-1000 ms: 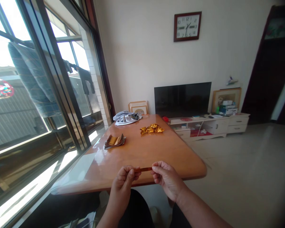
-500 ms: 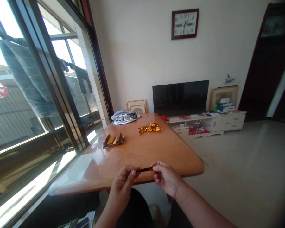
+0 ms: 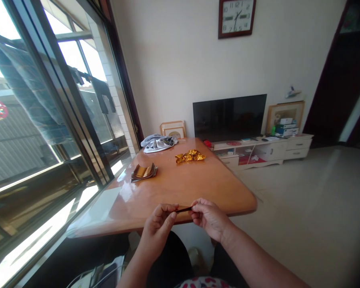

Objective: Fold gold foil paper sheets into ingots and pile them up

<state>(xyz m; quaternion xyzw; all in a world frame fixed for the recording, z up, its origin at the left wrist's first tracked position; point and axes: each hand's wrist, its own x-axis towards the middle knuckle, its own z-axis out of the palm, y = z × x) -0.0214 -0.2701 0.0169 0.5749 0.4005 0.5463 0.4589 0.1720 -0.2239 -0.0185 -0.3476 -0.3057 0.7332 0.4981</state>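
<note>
Between my two hands, over the near edge of the table point(image 3: 174, 188), stretches a thin dark strip point(image 3: 184, 209), seen nearly edge-on; it may be a folded sheet of foil paper. My left hand point(image 3: 160, 224) pinches its left end between thumb and fingers. The right end is pinched by my right hand point(image 3: 207, 216), its other fingers curled. Farther left on the table lies a curled stack of gold foil paper sheets point(image 3: 144, 172). Several folded gold foil pieces point(image 3: 190, 156) sit in a small heap beyond my hands.
Grey cloth point(image 3: 159, 143) is heaped at the table's far end, before framed pictures point(image 3: 173, 130). A television point(image 3: 229, 117) stands behind on a white cabinet point(image 3: 276, 150). A large window point(image 3: 87, 120) runs along the left. Papers and a cable point(image 3: 102, 274) lie low at left.
The view has tilted slightly downward, so the room sits higher. Both hands keep their pinch on the strip, which now looks thinner and darker. The foil stack and heap have not moved.
</note>
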